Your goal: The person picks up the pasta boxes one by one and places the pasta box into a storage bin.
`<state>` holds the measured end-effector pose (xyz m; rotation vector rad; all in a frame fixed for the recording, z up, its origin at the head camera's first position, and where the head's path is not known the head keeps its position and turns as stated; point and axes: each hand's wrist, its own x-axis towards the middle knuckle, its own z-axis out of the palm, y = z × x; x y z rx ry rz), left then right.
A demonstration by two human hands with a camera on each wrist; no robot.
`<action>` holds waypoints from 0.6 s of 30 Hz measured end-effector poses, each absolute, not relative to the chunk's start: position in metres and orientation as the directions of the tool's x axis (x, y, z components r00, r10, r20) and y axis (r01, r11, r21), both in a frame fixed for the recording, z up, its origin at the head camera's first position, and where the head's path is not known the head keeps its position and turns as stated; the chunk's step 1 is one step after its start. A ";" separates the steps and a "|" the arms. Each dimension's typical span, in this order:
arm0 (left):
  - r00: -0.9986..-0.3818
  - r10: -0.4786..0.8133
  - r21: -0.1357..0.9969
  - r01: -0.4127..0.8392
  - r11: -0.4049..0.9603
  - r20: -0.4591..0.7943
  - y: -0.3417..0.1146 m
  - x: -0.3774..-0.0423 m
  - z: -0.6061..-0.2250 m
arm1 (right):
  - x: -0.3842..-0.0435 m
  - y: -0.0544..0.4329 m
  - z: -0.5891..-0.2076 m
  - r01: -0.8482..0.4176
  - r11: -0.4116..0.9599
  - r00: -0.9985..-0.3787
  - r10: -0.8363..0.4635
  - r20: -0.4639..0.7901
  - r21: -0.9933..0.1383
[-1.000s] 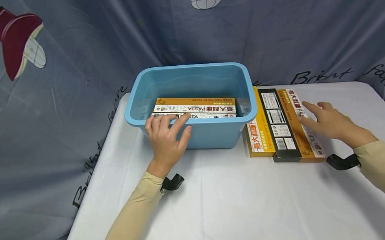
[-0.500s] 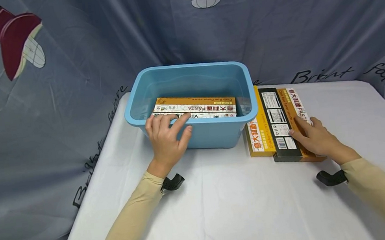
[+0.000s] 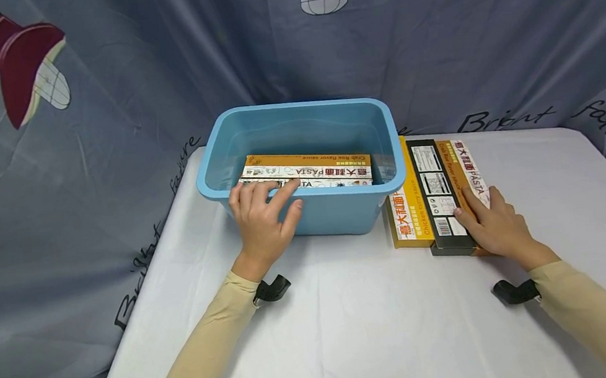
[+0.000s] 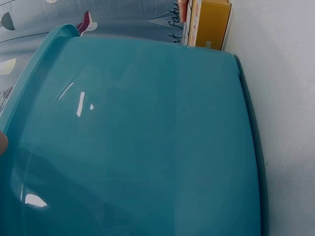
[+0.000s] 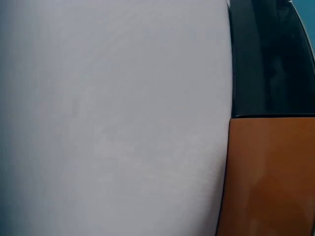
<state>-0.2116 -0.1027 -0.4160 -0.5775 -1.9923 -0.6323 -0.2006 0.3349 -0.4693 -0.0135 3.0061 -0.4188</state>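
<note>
The left hand (image 3: 263,224) curls its fingers over the front rim of the blue bin (image 3: 328,216), while the right hand (image 3: 501,227), thumb and forefinger spread, rests on the orange box (image 3: 456,168) lying against the black box (image 3: 434,183) on the table (image 3: 381,330)

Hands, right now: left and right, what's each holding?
Left hand: closed, holding the tub rim.
Right hand: resting on the rightmost box; whether it grips cannot be told.
</note>
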 end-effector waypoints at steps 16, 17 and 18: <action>-0.455 0.139 0.203 0.624 0.755 0.880 -0.103 -0.211 -0.417 | -0.180 0.346 -0.468 0.023 0.965 -0.992 -0.011 -0.125 -0.262; -0.454 0.140 0.202 0.624 0.755 0.880 -0.103 -0.211 -0.417 | -0.178 0.347 -0.467 0.022 0.965 -0.992 -0.011 -0.126 -0.262; -0.454 0.140 0.201 0.624 0.755 0.880 -0.104 -0.211 -0.417 | -0.176 0.348 -0.466 0.021 0.965 -0.992 -0.013 -0.127 -0.260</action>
